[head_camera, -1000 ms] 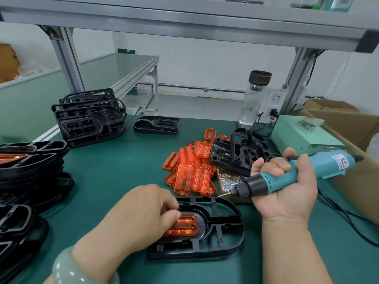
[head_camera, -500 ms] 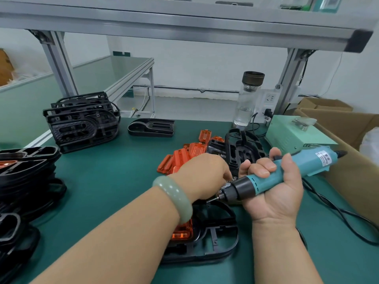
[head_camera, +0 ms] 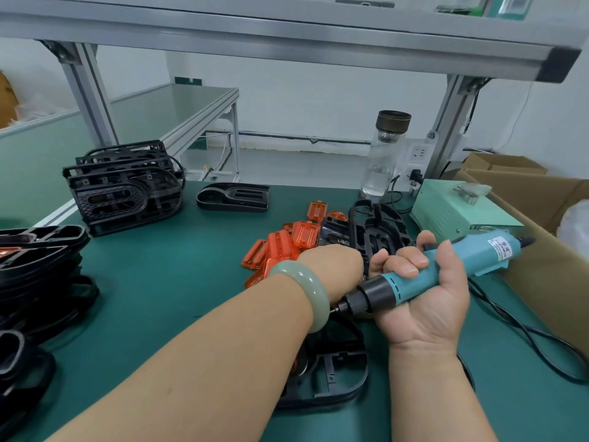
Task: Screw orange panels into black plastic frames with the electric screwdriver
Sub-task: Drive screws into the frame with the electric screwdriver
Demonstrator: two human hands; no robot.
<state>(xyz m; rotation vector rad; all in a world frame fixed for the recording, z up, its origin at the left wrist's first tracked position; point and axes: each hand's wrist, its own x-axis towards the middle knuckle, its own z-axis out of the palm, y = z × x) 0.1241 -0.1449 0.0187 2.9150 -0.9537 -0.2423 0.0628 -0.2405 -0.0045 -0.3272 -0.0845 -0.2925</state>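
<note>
White wall, aluminium shelf frame, green-topped bench.

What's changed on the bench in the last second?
The left hand let go of the orange panel seated in the near black frame and reached forward beside the pile of orange panels; its fingers are now hidden behind the right hand. The right hand keeps gripping the electric screwdriver, tip pointing left. The frame stayed put.

Left forearm and right forearm bare, coming in from the bottom edge. Thick, smooth, pale green bangle on left wrist, centre frame, rounded, glossy, slightly translucent. Right hand: short plain nails.
</note>
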